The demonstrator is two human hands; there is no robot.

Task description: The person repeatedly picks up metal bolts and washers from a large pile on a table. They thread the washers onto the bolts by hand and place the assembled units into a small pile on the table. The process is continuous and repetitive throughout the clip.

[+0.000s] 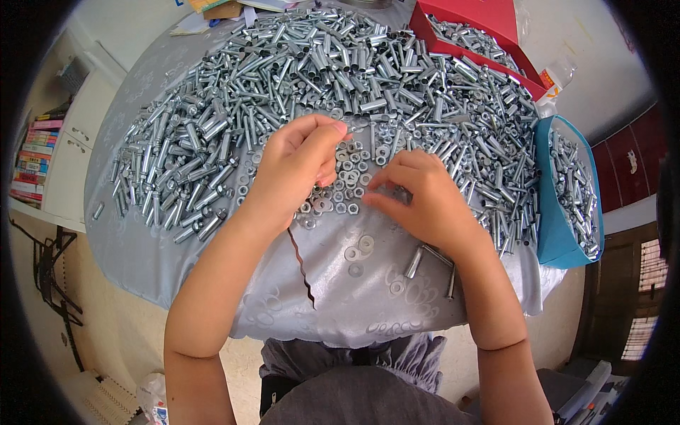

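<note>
My left hand (301,159) is closed above the middle of the table, thumb pressed against the bent fingers. Whatever it pinches is too small or hidden to make out. Just right of it, my right hand (419,195) reaches down with thumb and index finger apart at the edge of a patch of hex nuts (353,208) and flat washers (324,205). Nothing shows between those fingertips. A few loose washers (352,253) lie on the cloth nearer me. Two bolt pieces, one a thick sleeve (414,263), rest beside my right wrist.
A large heap of metal sleeve bolts (312,60) spreads across the grey tablecloth (326,283). At the back right stands a red box (476,51) of bolts; a blue fabric bin (559,237) holds more at the right edge. Below my left wrist lies a dark wavy strip (302,269).
</note>
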